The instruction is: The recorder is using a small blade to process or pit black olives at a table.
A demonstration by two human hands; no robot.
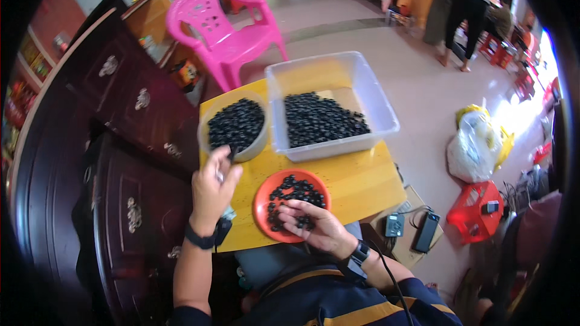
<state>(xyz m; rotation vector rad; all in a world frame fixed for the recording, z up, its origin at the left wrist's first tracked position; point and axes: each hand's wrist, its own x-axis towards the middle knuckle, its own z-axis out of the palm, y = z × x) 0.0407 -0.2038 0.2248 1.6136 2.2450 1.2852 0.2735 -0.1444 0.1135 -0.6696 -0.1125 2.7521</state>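
Observation:
On a yellow table, an orange-red plate (261, 212) holds a loose scatter of small shiny black pieces (296, 187). My right hand (326, 229) is cupped low over the plate, palm upward, with several black pieces between thumb and fingers. To the left, my left hand (211, 190) is raised near a round tub (204, 136) full of the same pieces. A small dark piece shows at its curled fingertips, slightly blurred. A large clear plastic bin (377, 102) beside the tub holds a broad heap of black pieces.
Dark wooden drawers (136, 105) stand close on the left. A pink chair (223, 36) is beyond the table (356, 172). Right of the table, a black power adapter (427, 231) and cables lie on a low board, near plastic bags (474, 148). Another person (468, 6) stands far off.

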